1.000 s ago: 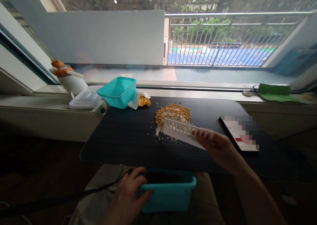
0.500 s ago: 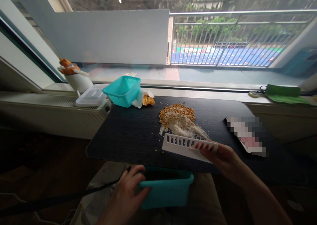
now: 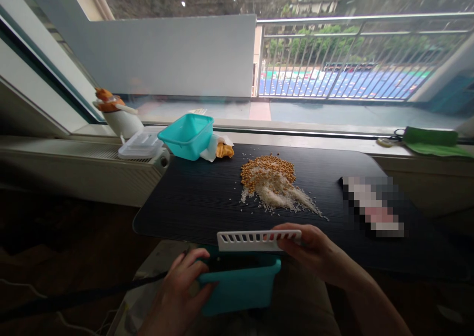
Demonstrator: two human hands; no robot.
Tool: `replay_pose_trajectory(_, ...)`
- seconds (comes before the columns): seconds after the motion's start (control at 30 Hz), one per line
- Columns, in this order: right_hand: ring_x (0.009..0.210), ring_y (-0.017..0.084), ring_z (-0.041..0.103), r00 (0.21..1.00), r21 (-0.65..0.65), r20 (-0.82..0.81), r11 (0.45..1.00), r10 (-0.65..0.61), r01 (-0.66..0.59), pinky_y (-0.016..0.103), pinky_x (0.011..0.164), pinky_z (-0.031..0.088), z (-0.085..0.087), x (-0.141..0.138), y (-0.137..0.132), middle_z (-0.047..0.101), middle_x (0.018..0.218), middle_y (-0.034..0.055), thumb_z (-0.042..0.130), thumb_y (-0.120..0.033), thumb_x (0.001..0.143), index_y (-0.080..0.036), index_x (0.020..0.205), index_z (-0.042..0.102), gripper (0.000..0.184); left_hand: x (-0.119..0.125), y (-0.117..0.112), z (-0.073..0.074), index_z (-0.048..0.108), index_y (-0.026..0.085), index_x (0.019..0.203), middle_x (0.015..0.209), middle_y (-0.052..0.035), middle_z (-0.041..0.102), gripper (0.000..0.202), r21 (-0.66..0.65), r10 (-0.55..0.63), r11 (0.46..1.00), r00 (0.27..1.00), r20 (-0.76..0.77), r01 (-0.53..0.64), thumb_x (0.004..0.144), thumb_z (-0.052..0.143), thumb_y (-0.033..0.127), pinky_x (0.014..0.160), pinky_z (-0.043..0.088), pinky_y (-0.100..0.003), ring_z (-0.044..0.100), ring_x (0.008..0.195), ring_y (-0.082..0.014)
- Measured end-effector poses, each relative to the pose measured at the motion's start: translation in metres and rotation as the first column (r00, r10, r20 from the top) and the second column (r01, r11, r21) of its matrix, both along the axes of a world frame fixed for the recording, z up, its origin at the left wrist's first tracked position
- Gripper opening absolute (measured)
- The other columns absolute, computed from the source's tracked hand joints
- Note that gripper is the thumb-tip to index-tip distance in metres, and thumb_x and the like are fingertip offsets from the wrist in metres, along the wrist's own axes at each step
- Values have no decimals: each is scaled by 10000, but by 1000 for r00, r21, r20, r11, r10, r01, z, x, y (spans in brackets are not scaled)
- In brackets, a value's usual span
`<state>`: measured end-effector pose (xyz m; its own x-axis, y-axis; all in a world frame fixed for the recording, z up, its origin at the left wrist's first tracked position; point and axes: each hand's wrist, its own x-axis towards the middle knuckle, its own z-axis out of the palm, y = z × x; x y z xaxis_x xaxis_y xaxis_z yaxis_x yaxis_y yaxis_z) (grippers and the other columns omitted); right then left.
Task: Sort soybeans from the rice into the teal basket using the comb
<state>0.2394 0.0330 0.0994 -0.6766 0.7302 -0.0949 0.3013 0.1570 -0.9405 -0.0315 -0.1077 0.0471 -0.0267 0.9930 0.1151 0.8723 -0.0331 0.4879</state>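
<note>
My left hand [image 3: 185, 281] is closed round the left rim of a teal plastic bin [image 3: 239, 291] just below the table's front edge. My right hand [image 3: 309, 244] grips the right end of a white slotted plastic strip [image 3: 255, 246], held over the near edge of the table, above the bin's far rim. Beyond the strip, a heap of yellow-brown beans [image 3: 268, 167] lies on the dark table, with white rice-like grains [image 3: 279, 193] spread over its near side. The inside of the bin is dark, with one small pale speck showing.
A second teal bin [image 3: 188, 136] stands at the table's back left, beside an orange crumpled cloth or wrapper [image 3: 224, 150]. A pixelated flat object [image 3: 372, 205] lies at right. A clear plastic lid [image 3: 139, 145] rests on the radiator, and green cloth [image 3: 431, 141] on the sill.
The slotted strip has moved from beside the grain heap toward me and left, to the table's edge over the bin. Loose beans near the edge are gone from the tabletop.
</note>
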Motion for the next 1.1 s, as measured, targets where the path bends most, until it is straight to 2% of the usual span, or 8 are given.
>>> replay_pose_trajectory(0.07,791,205,684,999,33,-20,998,-47,47,264,690,541,2,10,1,757,903,51,566,-374,914,-187,1042,723,275,0,0,1,643,236,695,1062,-55,724,96,6,5,1000,1000,1,-5,781,656,278,885,559,-387,706,964,-237)
replay_pose_trajectory(0.13,840,221,690,983,112,-76,979,-165,173,287,739,545,1,18,7,762,943,50,584,-367,902,-201,1042,728,260,2,1,1,651,236,685,1058,-58,729,100,-2,17,1000,1000,5,-17,772,664,282,882,564,-386,710,961,-238)
replay_pose_trajectory(0.23,877,252,689,919,222,-142,893,-367,391,338,772,544,-4,23,20,759,953,62,602,-366,883,-193,1026,731,259,8,3,-1,662,238,688,1065,-62,733,84,-23,23,999,1000,16,-22,765,670,269,871,574,-410,712,966,-251)
replay_pose_trajectory(0.3,854,262,690,886,260,-128,847,-446,464,361,753,545,-6,20,29,756,928,72,602,-368,879,-178,1013,731,266,11,5,-2,664,240,695,1075,-62,731,76,-36,15,999,1000,26,-15,767,673,263,891,566,-437,708,979,-258)
replay_pose_trajectory(0.53,836,253,688,890,296,-98,840,-446,454,365,748,539,-10,11,42,752,920,79,583,-380,892,-159,1015,720,287,16,4,1,661,228,719,1153,-82,700,72,-138,15,990,999,52,-8,783,674,258,997,466,-583,673,1062,-297)
replay_pose_trajectory(0.7,832,245,685,911,279,-98,868,-400,411,366,755,543,-12,19,41,749,902,66,584,-383,894,-169,996,721,273,16,4,0,653,232,719,1146,-77,698,83,-133,21,991,998,64,-12,794,661,264,1010,450,-592,670,1063,-294)
replay_pose_trajectory(0.83,863,252,688,898,251,-127,862,-422,441,373,777,550,-11,26,38,752,929,64,606,-397,884,-182,1010,729,278,16,5,0,651,233,716,1136,-68,700,84,-130,27,991,997,70,-18,794,664,260,1003,460,-578,672,1048,-289)
replay_pose_trajectory(1.1,849,255,695,881,202,-157,859,-447,471,374,767,554,-20,16,45,756,909,70,619,-431,872,-172,1009,731,314,17,6,-2,655,232,720,1137,-67,696,72,-114,23,993,996,80,-14,787,673,249,1000,471,-553,672,1045,-284)
